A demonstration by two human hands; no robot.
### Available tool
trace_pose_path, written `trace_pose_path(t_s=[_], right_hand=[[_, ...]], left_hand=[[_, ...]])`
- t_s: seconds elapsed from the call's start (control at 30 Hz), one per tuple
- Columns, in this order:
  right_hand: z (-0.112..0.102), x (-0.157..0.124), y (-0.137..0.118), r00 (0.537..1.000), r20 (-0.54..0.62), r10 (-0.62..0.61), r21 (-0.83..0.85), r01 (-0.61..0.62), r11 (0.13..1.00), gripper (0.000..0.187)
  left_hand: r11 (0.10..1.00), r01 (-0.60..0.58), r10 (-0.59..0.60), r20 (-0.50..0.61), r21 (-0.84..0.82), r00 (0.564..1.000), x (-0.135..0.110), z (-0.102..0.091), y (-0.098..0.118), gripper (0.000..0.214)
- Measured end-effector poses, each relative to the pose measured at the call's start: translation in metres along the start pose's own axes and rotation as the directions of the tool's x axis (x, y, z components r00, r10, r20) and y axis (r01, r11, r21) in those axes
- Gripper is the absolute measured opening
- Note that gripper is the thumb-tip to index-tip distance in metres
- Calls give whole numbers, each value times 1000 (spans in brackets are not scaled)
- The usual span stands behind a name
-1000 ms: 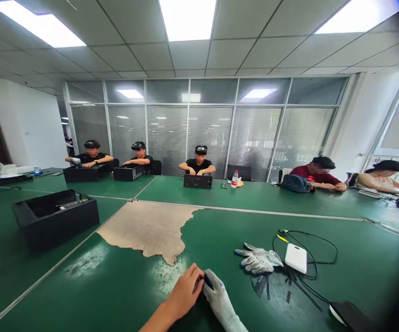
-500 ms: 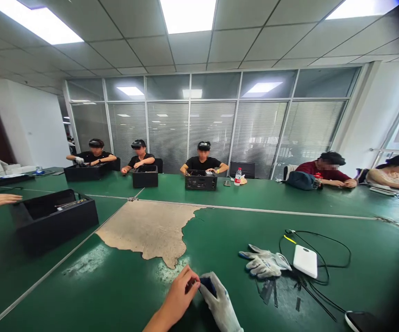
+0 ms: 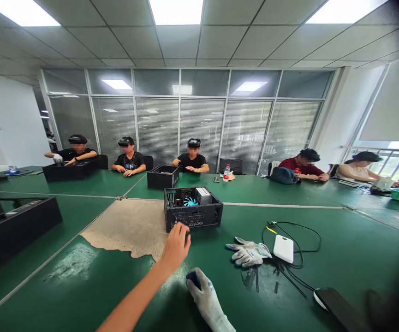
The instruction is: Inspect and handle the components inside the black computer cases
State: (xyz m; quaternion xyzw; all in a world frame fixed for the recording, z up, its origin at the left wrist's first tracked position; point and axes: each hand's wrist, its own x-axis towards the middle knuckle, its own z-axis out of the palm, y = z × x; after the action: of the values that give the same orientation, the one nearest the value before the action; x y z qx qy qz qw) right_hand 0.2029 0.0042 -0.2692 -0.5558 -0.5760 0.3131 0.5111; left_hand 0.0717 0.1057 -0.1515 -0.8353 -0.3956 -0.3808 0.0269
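Black computer case (image 3: 199, 220) sitting beyond the left grip (image 3: 181, 237)
That grip is hanging loosely open; the gloved right grip (image 3: 195, 280) is looking curled, any hold impossible to tell.

An open-topped black computer case (image 3: 194, 218) sits on the green desk (image 3: 123, 290), at a tan sheet's (image 3: 123, 226) right side, showing a blue fan (image 3: 190, 202) and pale boxy unit (image 3: 203, 196) inside.

On the table (image 3: 78, 299), the computer case (image 3: 194, 218) stands beyond the left hand (image 3: 176, 245), left of the loose glove (image 3: 249, 253)
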Motion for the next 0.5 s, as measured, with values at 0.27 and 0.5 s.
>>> trace_pose_path(t_s=[0.27,0.5], right_hand=[[4,2,14,999,-52,17,-124,-23,992,23],[4,-1,0,996,-85,-32,-129,21,991,19]], left_hand=[[973,29,-37,28,227,999,104,30,-56,28],[952,4,-23,57,307,998,90,26,-45,23]])
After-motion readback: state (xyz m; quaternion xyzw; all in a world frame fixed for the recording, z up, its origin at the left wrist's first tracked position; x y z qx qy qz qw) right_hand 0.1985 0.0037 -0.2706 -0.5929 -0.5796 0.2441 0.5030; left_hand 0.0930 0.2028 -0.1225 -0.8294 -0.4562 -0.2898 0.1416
